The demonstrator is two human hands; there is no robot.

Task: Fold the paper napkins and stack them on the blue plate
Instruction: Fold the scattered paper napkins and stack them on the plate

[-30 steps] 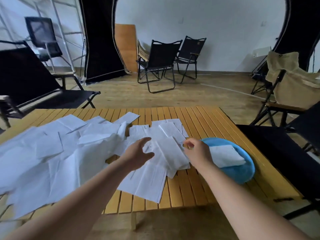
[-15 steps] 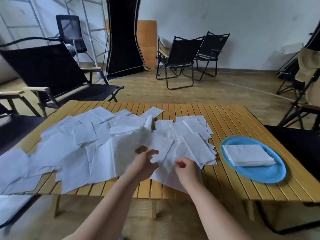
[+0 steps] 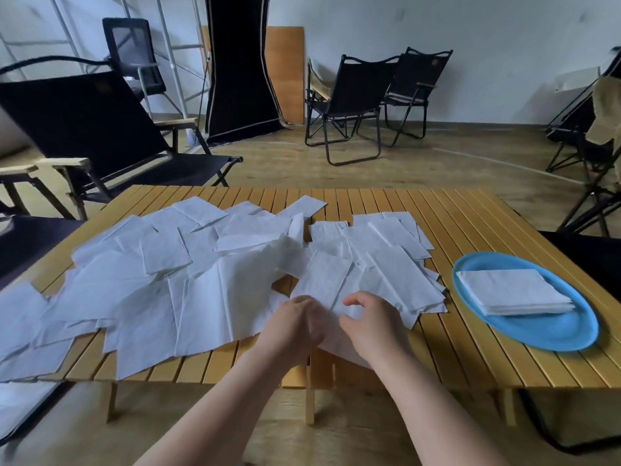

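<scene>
Presently, fingers: left hand (image 3: 293,326) curled with its fingertips on a thin white paper napkin (image 3: 327,290) at the near edge of the pile; right hand (image 3: 371,326) curled over the same sheet, thumb and forefinger drawn together, seemingly pinching its near border, though the exact contact is hidden.

Loose stock: white paper napkins, unfolded (image 3: 174,284), overlapping across the left and middle of the slatted yellow wooden worktop (image 3: 453,223).

Destination: round blue plate (image 3: 551,334) to the right, near the worktop's near edge, carrying a short stack of folded white napkins (image 3: 510,294).

Handling advice: separate one sheet only, keep it flat, match corners before creasing; tissue this thin probably tears or drags its neighbours.

Edges and room: several sheets overhang the near and left edges, likely to slip. Bare slats lie between pile and plate, giving folding room. Black folding chairs (image 3: 353,95) stand well behind.
</scene>
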